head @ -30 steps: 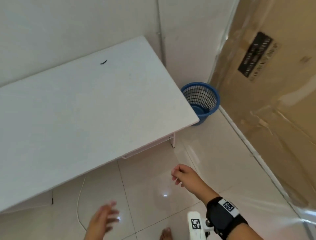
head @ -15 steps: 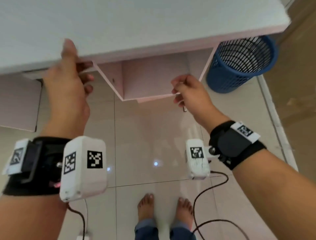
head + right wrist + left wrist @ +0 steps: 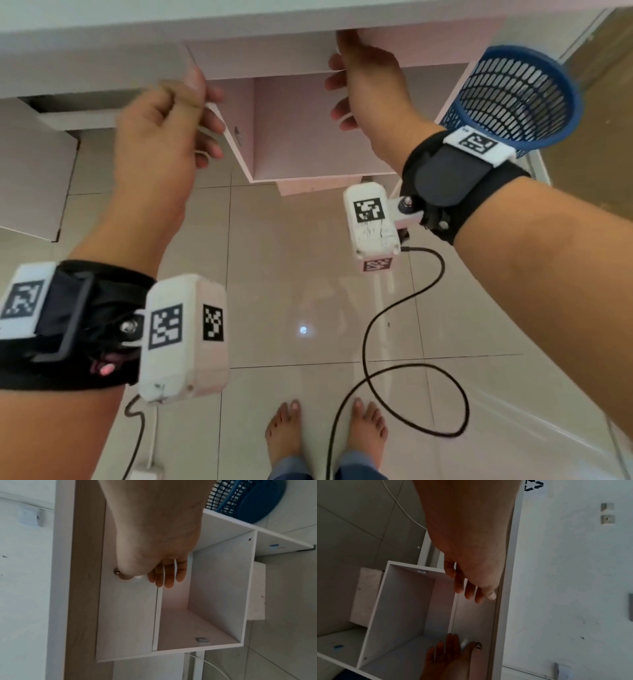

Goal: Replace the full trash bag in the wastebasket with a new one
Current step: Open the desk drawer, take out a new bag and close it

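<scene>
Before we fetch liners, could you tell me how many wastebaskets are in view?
1: the blue mesh wastebasket on the floor, right of the desk cubby, beyond the right hand gripping the drawer front. Others may be hidden.

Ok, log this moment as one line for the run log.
step: at desk drawer | right hand: on drawer front by knob | left hand: at shelf edge | basket: no bag

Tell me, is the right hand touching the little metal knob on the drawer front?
Touching. The right wrist view shows the right hand with its thumb tip pressed against the metal knob on the drawer front.
</scene>
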